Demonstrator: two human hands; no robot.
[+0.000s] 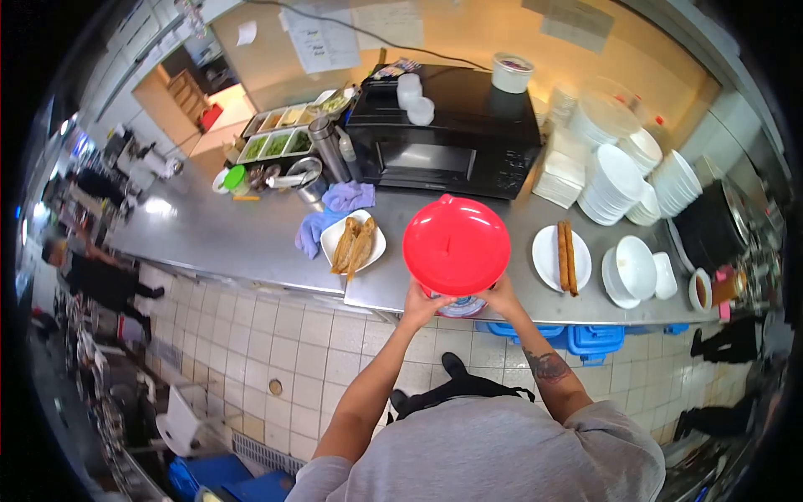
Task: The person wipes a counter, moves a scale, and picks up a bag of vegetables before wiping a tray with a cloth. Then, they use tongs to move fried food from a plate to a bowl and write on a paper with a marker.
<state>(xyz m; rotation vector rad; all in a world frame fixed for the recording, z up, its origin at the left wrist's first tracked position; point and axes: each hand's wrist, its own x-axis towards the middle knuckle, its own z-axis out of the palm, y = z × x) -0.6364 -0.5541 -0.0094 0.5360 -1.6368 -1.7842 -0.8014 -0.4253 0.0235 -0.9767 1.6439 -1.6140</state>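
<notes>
A tub with a round red lid (456, 238) is at the front edge of the steel counter, its printed side (460, 308) showing just below the lid. My left hand (428, 304) grips the tub from the left, fingers partly hidden under the lid. On the opposite side my right hand (500, 298) holds it too. To the left, a white square dish (381, 249) carries fried, golden-brown pieces (355, 243). Right of the tub, two long brown rolls (567, 259) lie across a white plate (544, 255).
A black microwave (443, 125) stands behind the tub. Purple cloths (318, 226) lie left of the square dish. White bowls (633, 266) and stacked plates (613, 184) fill the right side. Blue bins (595, 339) sit under the counter. A person (100, 280) stands far left.
</notes>
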